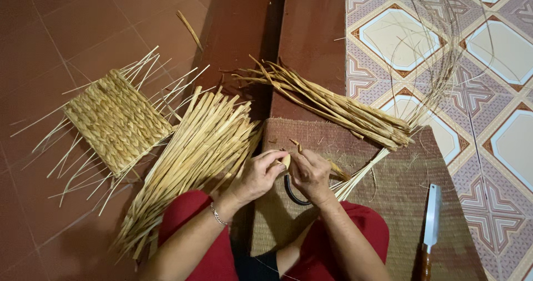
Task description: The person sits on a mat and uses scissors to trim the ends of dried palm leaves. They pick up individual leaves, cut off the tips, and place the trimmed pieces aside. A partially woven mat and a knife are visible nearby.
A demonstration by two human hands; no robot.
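Note:
My left hand (258,175) and my right hand (311,174) meet over my lap, both pinching the same thin dried straw strand (288,160) between fingertips. A dark curved ring (292,195), partly hidden, hangs below my hands. A bundle of pale thin stalks (355,178) runs out from under my right hand toward the right. A silver bracelet sits on my left wrist.
A big fan of flat straw strips (194,153) lies left of my hands. A woven straw panel (115,120) with loose ends lies further left. A darker straw bundle (333,106) lies ahead. A knife (430,222) rests on the woven mat (400,186) at right.

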